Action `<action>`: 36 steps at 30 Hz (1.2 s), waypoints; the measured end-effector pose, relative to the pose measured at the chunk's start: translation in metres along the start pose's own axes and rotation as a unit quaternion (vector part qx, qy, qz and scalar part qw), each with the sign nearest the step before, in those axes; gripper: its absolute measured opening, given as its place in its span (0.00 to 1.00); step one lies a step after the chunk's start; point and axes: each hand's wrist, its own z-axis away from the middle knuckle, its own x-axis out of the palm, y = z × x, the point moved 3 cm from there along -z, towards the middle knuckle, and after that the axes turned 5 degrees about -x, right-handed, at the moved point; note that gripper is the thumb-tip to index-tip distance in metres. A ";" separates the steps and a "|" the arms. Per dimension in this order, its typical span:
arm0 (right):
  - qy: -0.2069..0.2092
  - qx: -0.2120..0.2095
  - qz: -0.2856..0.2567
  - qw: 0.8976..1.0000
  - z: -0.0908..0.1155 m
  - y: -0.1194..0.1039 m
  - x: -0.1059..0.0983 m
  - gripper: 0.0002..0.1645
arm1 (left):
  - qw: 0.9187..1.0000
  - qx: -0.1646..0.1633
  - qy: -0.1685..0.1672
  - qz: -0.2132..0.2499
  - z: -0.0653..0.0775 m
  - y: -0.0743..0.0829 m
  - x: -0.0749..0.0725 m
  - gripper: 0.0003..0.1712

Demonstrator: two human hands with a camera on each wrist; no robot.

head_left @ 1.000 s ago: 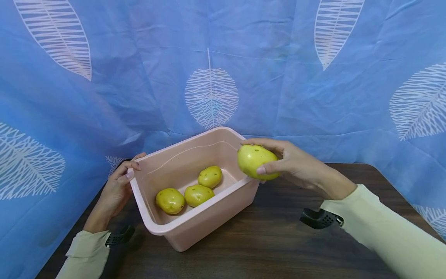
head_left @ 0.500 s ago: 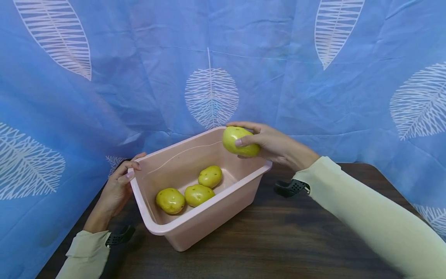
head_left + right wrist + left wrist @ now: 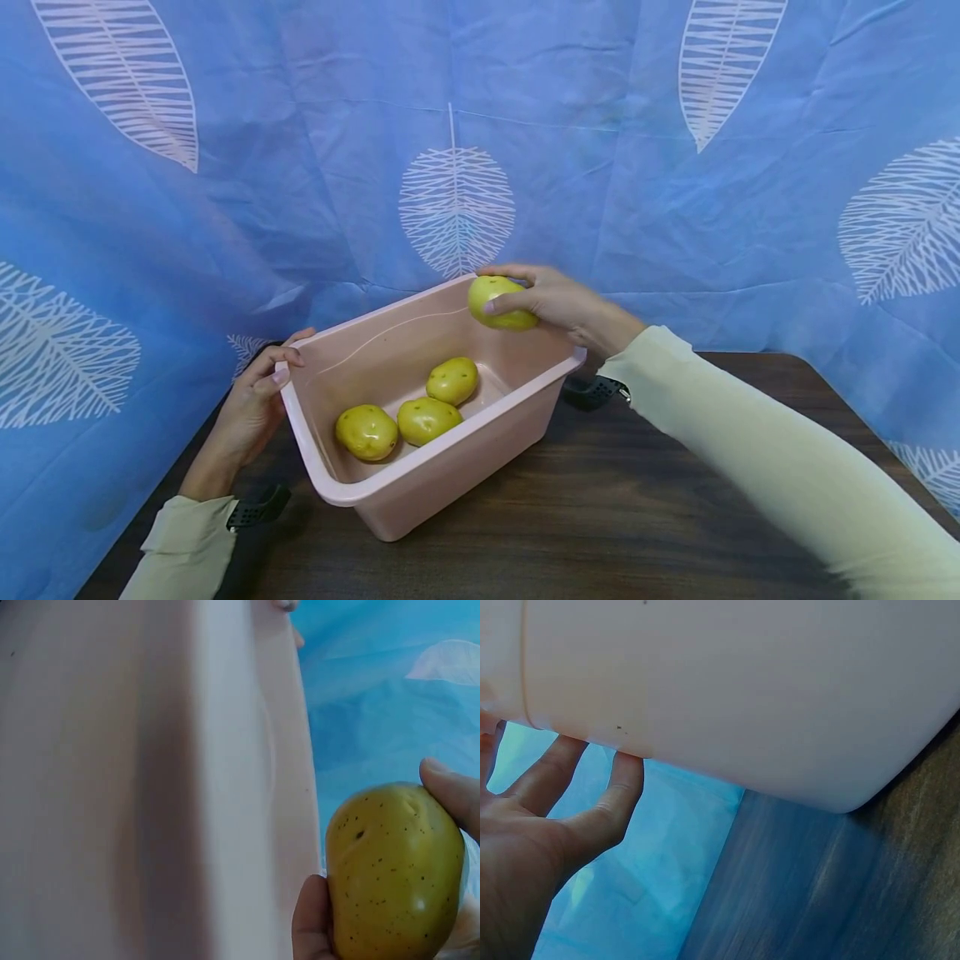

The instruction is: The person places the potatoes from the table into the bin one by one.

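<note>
A pale pink plastic tub point(image 3: 450, 492) stands at an angle on the table. Three yellow potatoes lie on its floor: one at the left point(image 3: 366, 432), a middle potato point(image 3: 427, 419) and a farther potato point(image 3: 452, 381). My left hand point(image 3: 251, 408) grips the tub's left corner, thumb over the rim; fingers point(image 3: 622, 787) press the outer wall in the left wrist view. Over the tub's far right corner, my right hand point(image 3: 558, 304) holds another yellow potato point(image 3: 498, 302) between thumb and fingers. The right wrist view shows this potato point(image 3: 397, 870) with dark specks and small dents.
The dark wooden table point(image 3: 637, 500) runs under the tub and off to the right. Behind it hangs a blue cloth point(image 3: 585, 167) with white leaf prints. Each wrist carries a black strap, the left strap point(image 3: 258, 507) low beside the tub.
My right hand has carried its potato left and away from me, from the tub's right rim to over its far right corner. The left hand and tub have stayed put.
</note>
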 end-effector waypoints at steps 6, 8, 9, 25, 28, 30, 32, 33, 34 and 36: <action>0.011 0.015 0.003 1.000 -0.007 0.008 0.005 0.43 | 1.000 -0.002 -0.001 -0.011 -0.001 0.001 0.000 0.09; 0.012 0.020 0.004 1.000 -0.009 0.010 0.005 0.43 | 1.000 -0.003 -0.002 -0.015 -0.001 0.002 0.001 0.09; 0.014 0.024 0.006 1.000 -0.009 0.010 0.005 0.43 | 1.000 -0.003 -0.001 -0.017 -0.001 0.002 0.001 0.09; 0.046 0.034 0.052 0.997 -0.009 0.028 0.010 0.42 | 1.000 -0.003 0.007 -0.027 -0.001 0.002 0.002 0.08; 0.053 0.029 0.068 0.996 -0.009 0.028 0.012 0.41 | 1.000 -0.003 0.006 -0.025 -0.001 0.003 0.001 0.08; 0.055 0.026 0.075 0.995 -0.009 0.028 0.014 0.40 | 1.000 -0.001 0.003 -0.022 -0.001 0.003 0.001 0.09; 0.059 0.025 0.082 0.995 -0.009 0.028 0.015 0.38 | 1.000 0.000 0.001 -0.019 -0.001 0.002 0.001 0.09; 0.061 0.025 0.083 0.994 -0.010 0.028 0.015 0.37 | 1.000 0.002 0.000 -0.017 -0.001 0.002 0.000 0.09; 0.062 0.023 0.082 0.994 -0.010 0.028 0.015 0.35 | 1.000 0.002 -0.001 -0.015 -0.001 0.001 0.000 0.09; 0.065 0.021 0.080 0.994 -0.011 0.029 0.015 0.33 | 1.000 0.004 -0.001 -0.012 0.000 0.001 0.000 0.10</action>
